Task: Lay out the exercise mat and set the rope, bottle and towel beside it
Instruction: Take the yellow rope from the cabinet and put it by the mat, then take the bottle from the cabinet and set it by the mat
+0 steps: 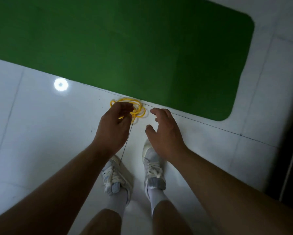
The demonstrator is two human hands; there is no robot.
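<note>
So the green mat (125,48) is already flat on the white tile floor (32,133), running across the top of the view with its rounded corner off to the right, so that part looks done to me. The yellow rope (139,110) sits in a loose coil on the tiles just beside the mat's near edge, maybe brushing it at the top loop, hard to say from this angle. The person is bent over it, shoes (153,168) planted right behind, which makes sense since you'd want the coil close to the mat but not on it. The left hand (114,126) hovers right over the coil with fingers curled down, and it covers part of the rope, so I honestly can't tell if it's pinching a strand or has just let go. The right hand (164,129) is spread open with thumb and fingers apart, holding nothing, next to the coil like it's ready to tidy the loops or steady them. No bottle or towel anywhere in the shot, so my guess is those two are left to fetch and put down along the same edge. A loose coil like that springs open easily, so I'd watch for that.
</note>
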